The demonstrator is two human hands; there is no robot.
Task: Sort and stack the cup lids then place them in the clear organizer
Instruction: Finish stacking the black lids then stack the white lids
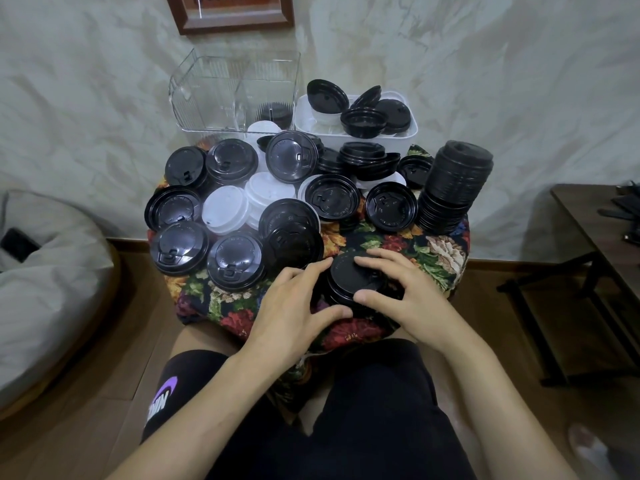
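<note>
A short stack of black lids sits at the near edge of the floral-covered table. My left hand grips its left side, thumb curled round the front. My right hand holds the right side, fingers lying over the top. Many loose black lids and a few white lids cover the table's left and middle. A tall stack of black lids stands at the right. The clear organizer is at the back, with a few dark lids in its right compartment.
A white bin holding black and white lids stands right of the organizer. A grey beanbag with a phone lies at the left. A dark wooden table stands at the right. My knees in black shorts are below the table.
</note>
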